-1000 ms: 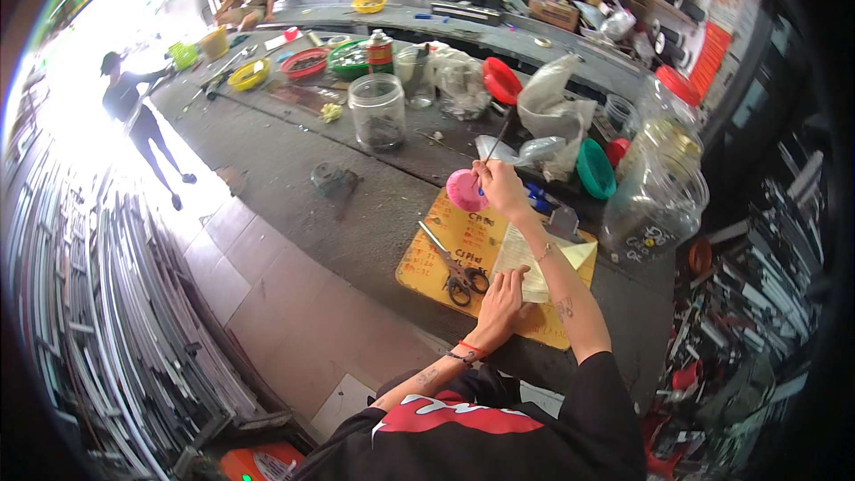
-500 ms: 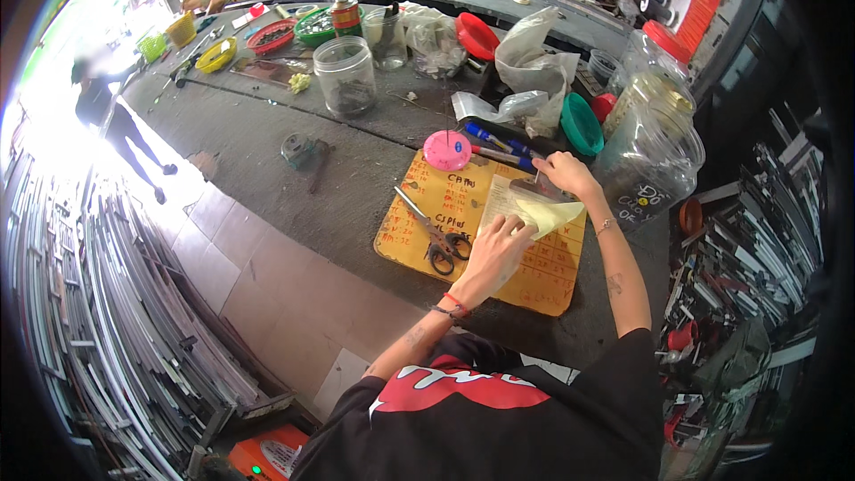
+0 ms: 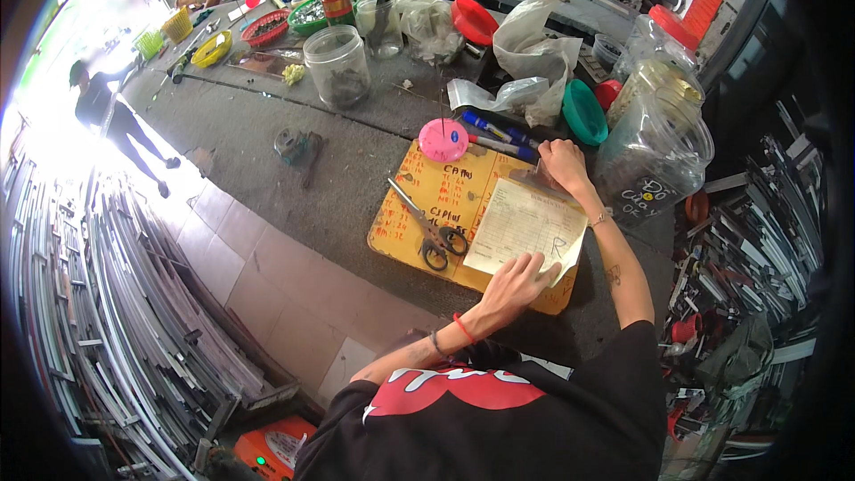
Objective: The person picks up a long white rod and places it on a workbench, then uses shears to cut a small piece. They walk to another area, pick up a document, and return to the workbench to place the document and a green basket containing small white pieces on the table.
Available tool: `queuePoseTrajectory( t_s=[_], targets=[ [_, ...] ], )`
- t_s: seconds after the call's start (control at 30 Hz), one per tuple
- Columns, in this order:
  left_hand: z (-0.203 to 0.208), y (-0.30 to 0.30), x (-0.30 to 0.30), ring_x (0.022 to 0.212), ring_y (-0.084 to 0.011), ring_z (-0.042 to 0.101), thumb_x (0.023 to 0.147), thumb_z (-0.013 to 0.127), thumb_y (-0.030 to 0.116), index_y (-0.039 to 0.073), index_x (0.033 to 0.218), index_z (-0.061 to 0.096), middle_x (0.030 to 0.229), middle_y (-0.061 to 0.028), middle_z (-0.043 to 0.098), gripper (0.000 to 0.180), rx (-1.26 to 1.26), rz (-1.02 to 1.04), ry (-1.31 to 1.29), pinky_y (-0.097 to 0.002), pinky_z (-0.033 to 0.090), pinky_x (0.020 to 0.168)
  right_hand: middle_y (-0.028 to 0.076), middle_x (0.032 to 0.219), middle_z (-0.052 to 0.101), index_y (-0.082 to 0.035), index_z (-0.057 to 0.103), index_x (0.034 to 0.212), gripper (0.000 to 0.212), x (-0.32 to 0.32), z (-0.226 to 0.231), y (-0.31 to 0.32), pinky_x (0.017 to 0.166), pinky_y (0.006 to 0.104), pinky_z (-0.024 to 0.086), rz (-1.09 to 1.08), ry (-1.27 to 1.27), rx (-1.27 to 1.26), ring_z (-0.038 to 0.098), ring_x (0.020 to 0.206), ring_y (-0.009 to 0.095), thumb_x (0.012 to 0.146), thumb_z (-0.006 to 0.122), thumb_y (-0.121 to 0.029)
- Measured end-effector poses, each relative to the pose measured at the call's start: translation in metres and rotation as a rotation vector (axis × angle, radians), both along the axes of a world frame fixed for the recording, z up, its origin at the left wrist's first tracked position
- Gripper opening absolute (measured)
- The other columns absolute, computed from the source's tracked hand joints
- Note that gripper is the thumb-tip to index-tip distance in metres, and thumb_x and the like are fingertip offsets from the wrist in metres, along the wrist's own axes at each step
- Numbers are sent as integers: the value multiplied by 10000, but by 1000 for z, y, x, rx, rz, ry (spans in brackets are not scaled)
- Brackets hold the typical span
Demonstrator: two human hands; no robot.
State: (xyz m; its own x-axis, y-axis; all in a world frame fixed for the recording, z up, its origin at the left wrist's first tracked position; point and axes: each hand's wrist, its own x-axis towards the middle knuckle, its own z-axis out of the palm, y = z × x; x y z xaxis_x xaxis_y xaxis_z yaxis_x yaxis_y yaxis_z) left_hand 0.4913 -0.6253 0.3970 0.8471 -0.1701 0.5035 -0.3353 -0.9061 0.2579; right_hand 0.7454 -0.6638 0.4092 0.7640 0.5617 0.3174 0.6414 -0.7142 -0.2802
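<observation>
A stack of cream paper forms (image 3: 517,227) lies on a yellow clipboard (image 3: 392,230) covered in handwriting. My left hand (image 3: 517,285) is closed at the forms' lower edge, where a corner lifts and curls by the fingers. At the board's top, my right hand (image 3: 563,163) is curled over the metal clip (image 3: 533,176), its fingertips partly hidden. Scissors with black handles (image 3: 434,236) rest on the board to the left of the forms. A round pink holder (image 3: 443,140) with an upright spike stands at the board's top edge, beside several pens (image 3: 499,129).
Clear plastic jars (image 3: 655,156) stand to the right, near a green lid (image 3: 583,113) and plastic bags (image 3: 534,40). Another clear jar (image 3: 337,67) sits further back. Metal profiles (image 3: 98,321) fill the left side. A person (image 3: 120,116) stands at far left.
The lifted yellowish sheet has come down, and the forms now lie nearly flat. My left hand has moved down to their lower edge. My right hand stays at the clip.
</observation>
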Motion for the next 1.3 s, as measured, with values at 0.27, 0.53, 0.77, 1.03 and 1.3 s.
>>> queuePoseTrajectory(
  t_s=[0.27, 0.53, 0.77, 1.03, 1.3],
  targets=[
    [7, 49, -98, 677, -76, 330, 667, 607, 172, 310, 1092, 596, 805, 39, 335, 447, 172, 214, -300, -209, 314, 569, 166, 868, 582, -51, 603, 889, 355, -25, 34, -3, 685, 419, 444, 11, -3, -118, 571, 821, 346, 857, 458, -374],
    [-1, 157, -190, 736, -62, 276, 683, 617, 295, 362, 1058, 594, 765, 55, 291, 381, 248, 501, -486, -188, 236, 573, 72, 925, 600, 44, 540, 1042, 450, -174, 85, 94, 702, 260, 443, 731, 989, 77, 556, 794, 116, 910, 423, -370],
    [-15, 306, -291, 715, -74, 293, 702, 597, 195, 315, 1101, 581, 814, 92, 383, 417, 284, 715, -435, -188, 273, 590, 43, 886, 605, 58, 550, 1042, 325, -297, 84, 331, 743, 242, 429, 1036, 1173, -123, 512, 810, 79, 859, 532, -211],
    [-33, 483, -393, 698, -79, 339, 672, 594, 130, 293, 1108, 590, 833, 86, 419, 465, 270, 1136, -384, -188, 336, 605, 17, 789, 587, 40, 586, 925, 216, -404, 77, 608, 678, 231, 437, 1363, 1118, -381, 501, 738, 62, 850, 523, -152],
    [-41, 705, -445, 668, -128, 390, 595, 635, 32, 238, 1032, 641, 743, 58, 456, 483, -13, 1334, -442, -224, 374, 598, 6, 788, 582, 47, 578, 968, 268, -480, 58, 889, 673, 216, 424, 1587, 1009, -508, 494, 727, 48, 856, 558, -195]
  ],
)
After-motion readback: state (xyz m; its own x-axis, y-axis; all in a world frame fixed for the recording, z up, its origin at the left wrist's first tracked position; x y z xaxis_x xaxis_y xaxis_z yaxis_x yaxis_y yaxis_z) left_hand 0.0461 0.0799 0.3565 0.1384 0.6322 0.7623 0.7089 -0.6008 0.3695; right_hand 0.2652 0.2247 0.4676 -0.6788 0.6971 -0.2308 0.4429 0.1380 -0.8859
